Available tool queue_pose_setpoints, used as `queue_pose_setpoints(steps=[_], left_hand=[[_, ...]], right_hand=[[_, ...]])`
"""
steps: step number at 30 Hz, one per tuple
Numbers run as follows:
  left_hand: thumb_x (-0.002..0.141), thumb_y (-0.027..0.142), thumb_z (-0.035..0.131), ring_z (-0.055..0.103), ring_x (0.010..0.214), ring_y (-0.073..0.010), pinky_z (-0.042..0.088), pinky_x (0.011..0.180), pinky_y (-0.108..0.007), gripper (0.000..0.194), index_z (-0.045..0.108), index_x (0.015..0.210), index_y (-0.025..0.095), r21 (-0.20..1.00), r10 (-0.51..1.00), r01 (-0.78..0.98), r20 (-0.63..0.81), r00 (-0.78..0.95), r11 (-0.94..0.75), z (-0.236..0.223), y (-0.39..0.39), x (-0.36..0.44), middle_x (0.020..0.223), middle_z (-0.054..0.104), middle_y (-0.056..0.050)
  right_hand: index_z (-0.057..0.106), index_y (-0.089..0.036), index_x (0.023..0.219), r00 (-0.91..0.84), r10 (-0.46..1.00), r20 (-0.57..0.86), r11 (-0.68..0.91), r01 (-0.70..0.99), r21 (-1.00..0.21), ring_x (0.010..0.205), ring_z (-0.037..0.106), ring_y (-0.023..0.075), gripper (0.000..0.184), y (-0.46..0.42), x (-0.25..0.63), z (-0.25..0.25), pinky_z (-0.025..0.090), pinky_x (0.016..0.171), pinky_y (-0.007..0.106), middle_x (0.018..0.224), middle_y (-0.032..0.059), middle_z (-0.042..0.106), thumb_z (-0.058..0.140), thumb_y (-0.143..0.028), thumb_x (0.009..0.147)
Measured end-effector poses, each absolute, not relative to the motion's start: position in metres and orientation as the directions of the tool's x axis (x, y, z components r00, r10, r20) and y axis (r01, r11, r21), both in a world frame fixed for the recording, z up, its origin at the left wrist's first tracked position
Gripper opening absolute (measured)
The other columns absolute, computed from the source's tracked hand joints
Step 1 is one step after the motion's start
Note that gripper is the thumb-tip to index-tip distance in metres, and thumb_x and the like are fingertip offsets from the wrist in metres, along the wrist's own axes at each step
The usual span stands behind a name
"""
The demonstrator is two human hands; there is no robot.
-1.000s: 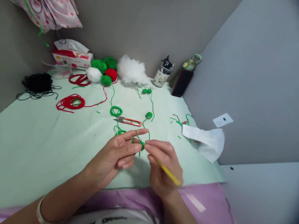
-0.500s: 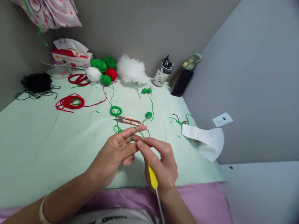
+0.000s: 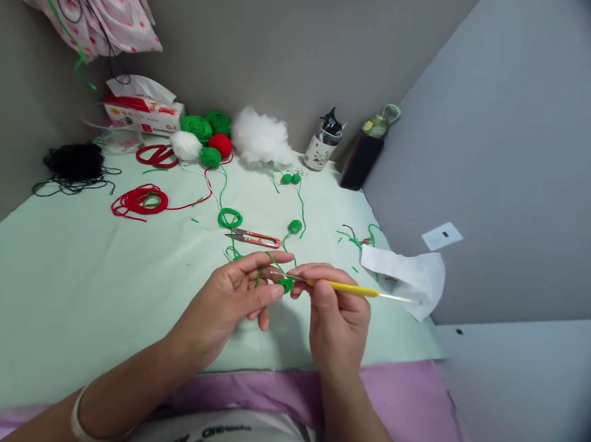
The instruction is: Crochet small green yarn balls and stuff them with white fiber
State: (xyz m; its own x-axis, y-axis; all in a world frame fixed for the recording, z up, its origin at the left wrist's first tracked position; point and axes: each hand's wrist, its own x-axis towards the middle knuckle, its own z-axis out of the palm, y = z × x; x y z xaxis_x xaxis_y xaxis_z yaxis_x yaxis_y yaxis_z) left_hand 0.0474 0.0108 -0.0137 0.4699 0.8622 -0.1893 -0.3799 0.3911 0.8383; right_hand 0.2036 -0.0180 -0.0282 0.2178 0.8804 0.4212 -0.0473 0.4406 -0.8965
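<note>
A small green crocheted piece (image 3: 285, 285) is pinched between the thumb and fingers of my left hand (image 3: 236, 291). Green yarn runs over that hand's raised index finger. My right hand (image 3: 340, 310) grips a crochet hook (image 3: 346, 288) by its yellow handle, held nearly level. The hook's thin metal tip lies at the top of the green piece, against the yarn. Just beyond my hands lie orange thread snips (image 3: 257, 238), a coil of green yarn (image 3: 230, 218) and a small green crocheted ball (image 3: 294, 227).
Toward the back wall stand yarn balls (image 3: 195, 129), white stuffing (image 3: 263, 138), a tissue box (image 3: 144, 115), a pen cup (image 3: 322, 148) and a phone (image 3: 362, 162). Red yarn (image 3: 141, 200) and black yarn (image 3: 73, 162) lie left. A white tissue (image 3: 407, 274) and yarn scraps (image 3: 359, 240) lie right.
My right hand has turned, swinging the hook from steeply down toward me to nearly level, pointing left. The green piece now shows at the left fingertips.
</note>
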Motion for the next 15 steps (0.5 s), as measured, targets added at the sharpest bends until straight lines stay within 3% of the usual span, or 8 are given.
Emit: queue_pose_setpoints(steps=[3,7,11,15], left_hand=[[0.084,0.028,0.081,0.049,0.053,-0.0048,0.041,0.050,-0.020,0.033,0.077,0.116,0.025,0.860,0.862,-0.340,-0.196,0.467,0.380,-0.012,0.012,0.045,0.085,0.065,0.001],[0.083,0.031,0.081,0.053,0.057,-0.0076,0.042,0.053,-0.022,0.033,0.077,0.115,0.025,0.874,0.868,-0.320,-0.198,0.455,0.367,-0.011,0.013,0.042,0.083,0.060,0.002],[0.084,0.031,0.080,0.054,0.056,-0.0073,0.044,0.057,-0.024,0.032,0.078,0.116,0.027,0.914,0.895,-0.271,-0.173,0.412,0.301,-0.012,0.013,0.039,0.082,0.059,0.003],[0.086,0.028,0.078,0.056,0.056,-0.0057,0.047,0.063,-0.024,0.030,0.078,0.116,0.031,0.957,0.923,-0.199,-0.129,0.362,0.211,-0.012,0.011,0.041,0.082,0.061,0.005]], right_hand=[[0.074,-0.022,0.097,0.198,0.920,0.339,0.372,-0.165,-0.913,0.069,0.069,0.0145,0.019,-0.017,0.208,-0.028,0.059,0.065,0.030,0.091,0.0048,0.077,0.058,-0.030,0.102],[0.071,-0.021,0.097,0.174,0.921,0.348,0.374,-0.150,-0.915,0.069,0.071,0.0149,0.022,-0.020,0.211,-0.024,0.060,0.066,0.031,0.092,0.0051,0.078,0.053,-0.030,0.104],[0.071,-0.024,0.104,0.168,0.870,0.463,0.459,0.065,-0.886,0.074,0.072,0.0157,0.022,-0.028,0.211,-0.021,0.061,0.070,0.033,0.098,0.0044,0.078,0.049,-0.023,0.105],[0.067,-0.026,0.116,0.059,0.771,0.634,0.587,0.320,-0.744,0.087,0.073,0.0190,0.027,-0.032,0.210,-0.022,0.062,0.074,0.036,0.104,0.0067,0.077,0.047,-0.015,0.104]])
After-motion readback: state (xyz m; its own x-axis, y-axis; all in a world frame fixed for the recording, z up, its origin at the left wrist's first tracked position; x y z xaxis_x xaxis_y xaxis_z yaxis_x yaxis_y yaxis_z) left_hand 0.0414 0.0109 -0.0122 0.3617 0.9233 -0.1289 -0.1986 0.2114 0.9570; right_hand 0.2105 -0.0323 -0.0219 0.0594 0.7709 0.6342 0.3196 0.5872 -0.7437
